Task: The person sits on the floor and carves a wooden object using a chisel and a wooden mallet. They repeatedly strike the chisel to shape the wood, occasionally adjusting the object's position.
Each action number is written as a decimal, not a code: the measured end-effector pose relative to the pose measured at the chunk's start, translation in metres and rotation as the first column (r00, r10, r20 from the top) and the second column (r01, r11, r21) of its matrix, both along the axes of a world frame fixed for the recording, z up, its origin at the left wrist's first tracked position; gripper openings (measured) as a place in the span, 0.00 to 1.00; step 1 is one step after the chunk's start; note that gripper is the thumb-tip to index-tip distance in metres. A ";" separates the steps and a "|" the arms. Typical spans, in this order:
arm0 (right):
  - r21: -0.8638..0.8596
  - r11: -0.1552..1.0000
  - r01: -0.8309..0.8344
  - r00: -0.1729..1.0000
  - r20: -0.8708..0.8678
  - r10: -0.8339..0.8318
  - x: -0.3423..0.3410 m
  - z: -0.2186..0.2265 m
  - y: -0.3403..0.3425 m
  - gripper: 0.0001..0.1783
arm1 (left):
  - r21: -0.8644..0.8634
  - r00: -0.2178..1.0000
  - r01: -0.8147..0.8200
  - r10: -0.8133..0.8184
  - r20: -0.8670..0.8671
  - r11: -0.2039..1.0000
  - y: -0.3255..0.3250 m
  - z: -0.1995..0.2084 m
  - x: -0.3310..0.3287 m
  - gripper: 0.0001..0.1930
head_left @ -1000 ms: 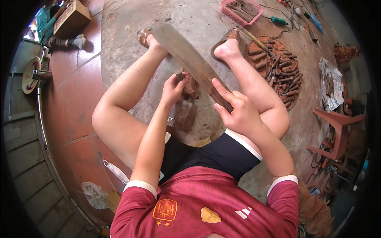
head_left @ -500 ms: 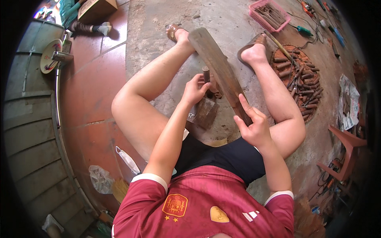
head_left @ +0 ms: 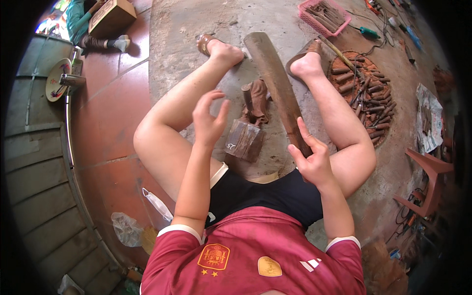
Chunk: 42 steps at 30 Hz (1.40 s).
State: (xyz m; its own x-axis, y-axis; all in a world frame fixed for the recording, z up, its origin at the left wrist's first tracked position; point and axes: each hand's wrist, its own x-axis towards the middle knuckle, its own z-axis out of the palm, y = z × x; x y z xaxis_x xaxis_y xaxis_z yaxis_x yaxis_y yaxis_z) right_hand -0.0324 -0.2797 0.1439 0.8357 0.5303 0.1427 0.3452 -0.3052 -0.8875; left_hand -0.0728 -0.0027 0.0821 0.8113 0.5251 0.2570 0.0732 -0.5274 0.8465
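Note:
My right hand (head_left: 313,156) is wrapped round the narrow lower end of a long flat wooden mallet (head_left: 275,81), its index finger stretched along the wood. The mallet slants up and away to the left. Between my legs on the floor stands a reddish-brown wood carving (head_left: 258,98) on a squarish dark block base (head_left: 245,140). A chisel-like tool with a round handle (head_left: 247,96) stands against the carving's left side; its lower end is hidden. My left hand (head_left: 210,119) is raised left of the carving, fingers apart, with nothing in it.
Many wooden-handled tools (head_left: 376,101) lie on a round reddish patch beyond my right leg. Further off is a pink basket (head_left: 324,17) of sticks. A red plastic frame (head_left: 430,182) and cables lie far right. Another person (head_left: 81,22) sits far left by a wooden box (head_left: 112,18).
My left hand has let go of the round tool handle and drawn back to the left, fingers spreading. The mallet has swung slightly to the right in my right hand, off the carving.

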 end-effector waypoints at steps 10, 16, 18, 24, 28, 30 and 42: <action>-0.188 0.982 -0.005 0.967 -0.252 -0.043 0.005 -0.001 0.001 0.34 | -0.531 0.967 0.146 -0.234 -0.101 0.835 -0.032 -0.073 0.039 0.17; 0.049 0.982 0.184 0.963 -0.211 -0.170 -0.010 -0.080 -0.002 0.34 | -0.358 0.969 0.213 -0.243 -0.041 0.909 -0.045 -0.063 0.025 0.12; 0.011 0.967 0.254 0.915 -0.327 -0.237 -0.016 -0.092 -0.005 0.34 | -0.302 0.961 0.261 -0.276 -0.008 0.917 -0.048 -0.057 0.017 0.12; -0.093 0.944 0.317 0.923 -0.198 -0.329 -0.009 -0.115 -0.009 0.35 | -0.177 0.929 0.351 -0.366 -0.058 0.919 -0.039 -0.051 0.016 0.13; -0.202 0.935 0.293 0.895 -0.287 -0.342 0.004 -0.116 -0.008 0.36 | -0.273 0.931 0.353 -0.364 0.013 0.895 -0.044 -0.036 0.014 0.12; -0.129 0.950 0.283 0.946 -0.125 -0.299 0.003 -0.132 -0.008 0.36 | -0.335 0.924 0.379 -0.372 0.088 0.862 -0.048 -0.037 0.015 0.13; -0.538 0.838 0.091 0.885 -0.342 -0.316 0.013 -0.119 -0.001 0.40 | -0.492 0.940 0.338 -0.259 0.222 0.802 -0.028 -0.010 0.012 0.12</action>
